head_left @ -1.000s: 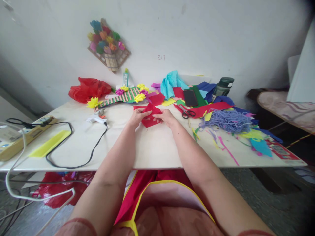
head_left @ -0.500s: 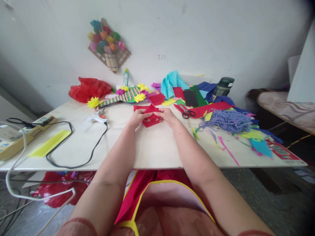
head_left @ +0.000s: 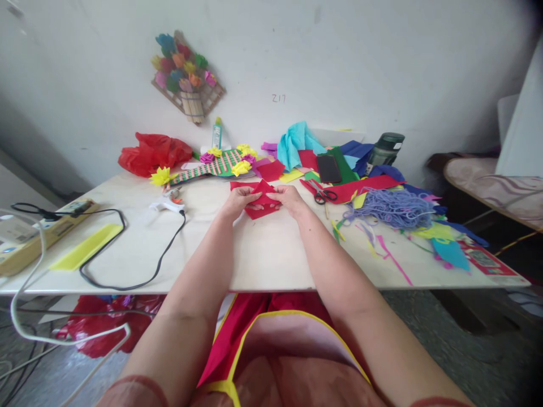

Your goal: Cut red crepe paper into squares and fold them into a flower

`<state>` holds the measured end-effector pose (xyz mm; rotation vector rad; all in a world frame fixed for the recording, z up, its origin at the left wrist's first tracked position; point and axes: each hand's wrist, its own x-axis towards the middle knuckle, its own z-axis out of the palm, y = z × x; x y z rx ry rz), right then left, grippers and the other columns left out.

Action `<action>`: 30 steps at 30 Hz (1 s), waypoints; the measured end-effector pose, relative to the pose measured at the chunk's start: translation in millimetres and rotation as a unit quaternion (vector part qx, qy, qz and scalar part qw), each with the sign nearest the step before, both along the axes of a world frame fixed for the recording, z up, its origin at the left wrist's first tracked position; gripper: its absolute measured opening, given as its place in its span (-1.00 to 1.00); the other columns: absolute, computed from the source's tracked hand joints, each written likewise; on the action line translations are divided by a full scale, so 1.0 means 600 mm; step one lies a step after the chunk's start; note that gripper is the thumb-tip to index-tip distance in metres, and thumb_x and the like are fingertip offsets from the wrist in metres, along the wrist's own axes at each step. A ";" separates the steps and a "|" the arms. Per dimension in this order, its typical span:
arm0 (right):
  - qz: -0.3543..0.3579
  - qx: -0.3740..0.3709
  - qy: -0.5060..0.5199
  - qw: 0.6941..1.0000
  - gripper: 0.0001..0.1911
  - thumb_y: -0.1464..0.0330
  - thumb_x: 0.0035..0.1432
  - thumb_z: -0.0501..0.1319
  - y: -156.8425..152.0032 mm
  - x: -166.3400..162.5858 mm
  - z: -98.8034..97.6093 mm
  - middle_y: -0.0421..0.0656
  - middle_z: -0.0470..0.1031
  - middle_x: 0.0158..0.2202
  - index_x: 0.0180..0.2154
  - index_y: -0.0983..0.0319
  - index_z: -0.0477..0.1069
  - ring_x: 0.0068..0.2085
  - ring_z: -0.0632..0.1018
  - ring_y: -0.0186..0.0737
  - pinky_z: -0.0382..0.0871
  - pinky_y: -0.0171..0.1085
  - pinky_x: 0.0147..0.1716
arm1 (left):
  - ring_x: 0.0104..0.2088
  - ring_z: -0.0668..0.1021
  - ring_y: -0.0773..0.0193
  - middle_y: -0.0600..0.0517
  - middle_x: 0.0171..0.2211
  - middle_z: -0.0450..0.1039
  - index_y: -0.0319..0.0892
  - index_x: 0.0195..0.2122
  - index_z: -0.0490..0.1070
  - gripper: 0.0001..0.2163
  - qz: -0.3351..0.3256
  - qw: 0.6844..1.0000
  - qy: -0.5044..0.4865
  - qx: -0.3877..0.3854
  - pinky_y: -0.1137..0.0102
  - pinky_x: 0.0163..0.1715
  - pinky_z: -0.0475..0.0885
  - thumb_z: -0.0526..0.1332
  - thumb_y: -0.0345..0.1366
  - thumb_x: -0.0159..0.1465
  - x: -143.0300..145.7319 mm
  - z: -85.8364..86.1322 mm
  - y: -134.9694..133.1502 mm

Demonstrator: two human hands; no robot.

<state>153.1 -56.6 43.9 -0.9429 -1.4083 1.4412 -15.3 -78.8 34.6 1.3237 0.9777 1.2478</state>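
Note:
Between my two hands is a piece of red crepe paper (head_left: 263, 195), held just above the white table (head_left: 271, 260). My left hand (head_left: 238, 202) pinches its left side, thumb on top and fingertips showing beneath. On the right side my right hand (head_left: 287, 199) grips it the same way, the two thumbs a small gap apart. Another red sheet (head_left: 240, 185) shows behind my left hand. Black-handled scissors (head_left: 323, 195) lie to the right of my right hand, partly on a long red strip (head_left: 365, 185).
Right: a heap of purple yarn (head_left: 388, 209), paper scraps, a phone (head_left: 328, 169) and a dark bottle (head_left: 386, 150). Left: a white glue gun (head_left: 168, 204) with a black cord, a power strip (head_left: 46, 234) and a yellow sheet (head_left: 87, 247). Behind: a flower-trimmed green craft piece (head_left: 207, 169) and red bag (head_left: 155, 154).
My thumbs have drawn slightly apart on the red crepe paper. Both hands otherwise stay in the same place, and nothing else on the table has moved.

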 end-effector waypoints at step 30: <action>0.024 0.025 0.052 0.998 -0.80 0.53 -0.18 0.20 0.011 0.006 -0.008 -0.24 0.51 -0.54 -0.42 0.26 0.52 -0.62 0.40 -0.46 0.31 -0.43 -0.59 | -0.52 0.58 0.24 -0.07 -0.46 0.54 -0.31 -0.24 0.47 -0.75 -0.048 0.993 -0.107 -0.035 0.43 -0.48 0.49 0.27 -0.47 0.01 -0.014 -0.005 0.005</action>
